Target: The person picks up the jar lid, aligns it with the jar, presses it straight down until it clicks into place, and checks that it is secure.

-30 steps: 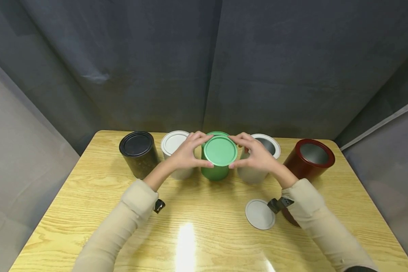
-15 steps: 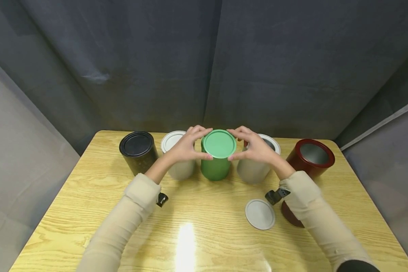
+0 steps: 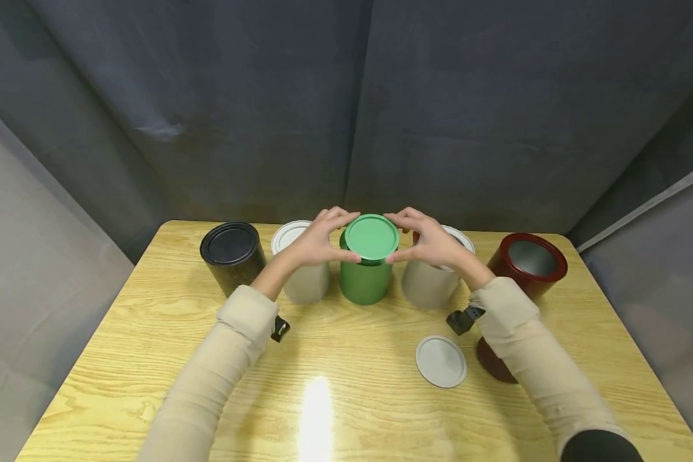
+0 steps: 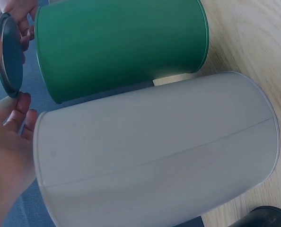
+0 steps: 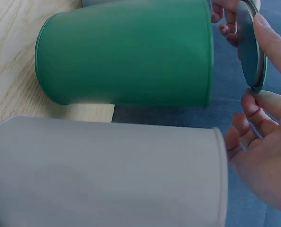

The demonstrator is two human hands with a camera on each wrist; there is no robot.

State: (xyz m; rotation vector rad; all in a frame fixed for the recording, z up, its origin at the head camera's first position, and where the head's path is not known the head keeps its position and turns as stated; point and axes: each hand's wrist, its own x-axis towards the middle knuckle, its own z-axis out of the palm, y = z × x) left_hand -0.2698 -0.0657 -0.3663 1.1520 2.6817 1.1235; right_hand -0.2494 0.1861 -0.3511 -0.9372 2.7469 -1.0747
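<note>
A round green lid (image 3: pixel 372 237) is held between both hands over the green can (image 3: pixel 365 283). In the wrist views the lid (image 4: pixel 12 56) hangs flat above the can's top rim with a gap between them. My left hand (image 3: pixel 316 242) pinches the lid's left edge between thumb and fingers, and my right hand (image 3: pixel 428 244) pinches its right edge. Next to the left hand stands a white can (image 3: pixel 307 283) with its white lid on. Beside the right hand stands another white can (image 3: pixel 430 287) with an open top.
A black can (image 3: pixel 233 260) with its lid on stands at the left end of the row, an open dark red can (image 3: pixel 511 276) at the right end. A white lid (image 3: pixel 441 361) and a dark red lid (image 3: pixel 491 359), partly behind the right sleeve, lie on the wooden table (image 3: pixel 369 410).
Both hands have moved the green lid away from me, toward the back, so more of the green can's front shows. The cans and the lids on the table have stayed put.
</note>
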